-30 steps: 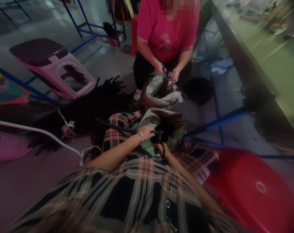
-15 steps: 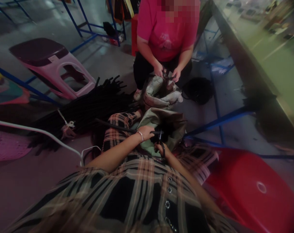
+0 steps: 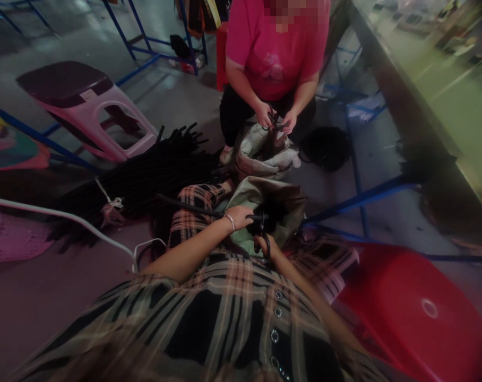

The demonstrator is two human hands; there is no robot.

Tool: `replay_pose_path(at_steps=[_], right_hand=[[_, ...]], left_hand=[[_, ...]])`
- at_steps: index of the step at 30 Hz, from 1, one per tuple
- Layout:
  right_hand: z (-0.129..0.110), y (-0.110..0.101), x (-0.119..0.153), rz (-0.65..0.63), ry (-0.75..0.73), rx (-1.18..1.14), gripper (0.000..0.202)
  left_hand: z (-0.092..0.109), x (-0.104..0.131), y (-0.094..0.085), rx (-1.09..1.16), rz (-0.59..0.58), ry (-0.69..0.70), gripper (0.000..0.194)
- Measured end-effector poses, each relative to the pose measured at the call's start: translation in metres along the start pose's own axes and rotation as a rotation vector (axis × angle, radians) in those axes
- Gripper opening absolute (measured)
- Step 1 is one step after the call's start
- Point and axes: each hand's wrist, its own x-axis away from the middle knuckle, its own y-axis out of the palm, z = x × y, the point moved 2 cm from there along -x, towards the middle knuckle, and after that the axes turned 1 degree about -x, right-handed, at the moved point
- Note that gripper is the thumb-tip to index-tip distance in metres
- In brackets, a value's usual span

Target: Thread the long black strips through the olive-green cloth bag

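My left hand (image 3: 241, 216) is closed around a long black tube (image 3: 193, 207), whose short end sticks out to the right past my fingers. In my right hand (image 3: 263, 245) is a pair of scissors (image 3: 268, 245), its blades pointing up at that protruding end. Below both hands, a grey-green sack (image 3: 241, 239) gapes between my knees with dark contents inside. Many more black tubes (image 3: 157, 164) lie bundled on the floor to the left, tied with a pale strip (image 3: 112, 204).
Opposite me sits a person (image 3: 276, 63), both hands on a dark item over a whitish sack (image 3: 251, 154). A pink stool (image 3: 125, 132) and pink basket (image 3: 18, 239) are at left, with a white cable (image 3: 66, 215). At right are a red stool (image 3: 416, 302) and a blue-framed table (image 3: 408, 95).
The scissors' blades have shifted slightly at the tube's end; my left hand keeps its place. The other person's hands have moved a little.
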Motion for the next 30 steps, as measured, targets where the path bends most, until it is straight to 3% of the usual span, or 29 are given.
replay_pose_path(at_steps=[7, 15, 30], right_hand=[[0.004, -0.003, 0.000, 0.035, 0.004, 0.070, 0.018], [-0.005, -0.002, 0.002, 0.118, 0.132, 0.012, 0.019], [0.004, -0.005, -0.003, 0.108, 0.101, 0.028, 0.021]], left_hand=[[-0.003, 0.000, 0.002, 0.004, 0.002, 0.012, 0.025], [-0.008, 0.002, -0.003, 0.001, 0.063, -0.075, 0.028], [-0.010, 0.002, -0.004, 0.026, 0.068, -0.111, 0.025]])
